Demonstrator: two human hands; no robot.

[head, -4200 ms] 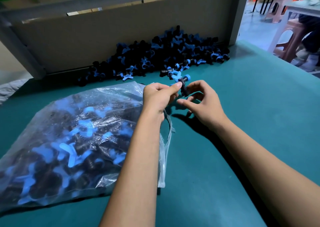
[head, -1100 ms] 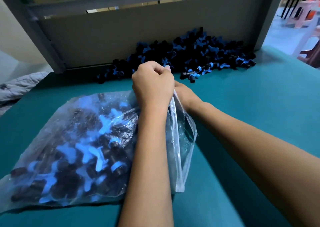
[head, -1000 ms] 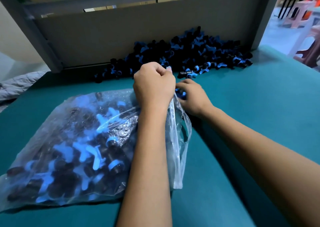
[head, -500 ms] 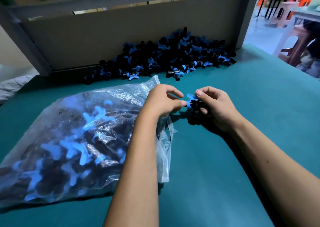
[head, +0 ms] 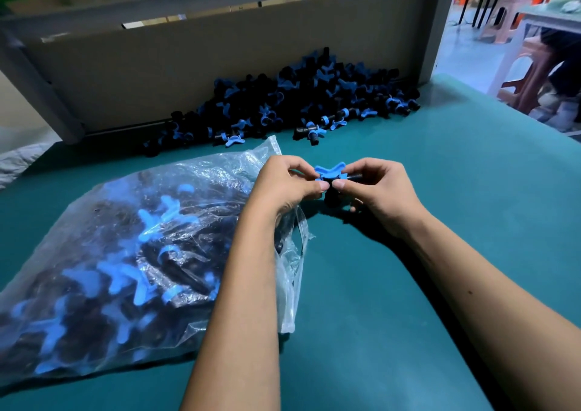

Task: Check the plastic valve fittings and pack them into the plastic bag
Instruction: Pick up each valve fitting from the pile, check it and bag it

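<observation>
Both hands pinch one valve fitting (head: 330, 175) between them, just above the green table (head: 408, 285): the left hand (head: 284, 184) and the right hand (head: 382, 190) curl their fingertips round its black body, blue handle uppermost. Just left lies the plastic bag (head: 125, 253), full of fittings; the loose pile (head: 298, 102) sits against the back board

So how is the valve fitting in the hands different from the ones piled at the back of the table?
The held valve fitting is single, lifted off the table, pinched by the left hand and right hand; the loose pile is many, heaped untouched against the board. The held one's blue handle faces up; the pile's point every way. Both are black with blue handles.
</observation>
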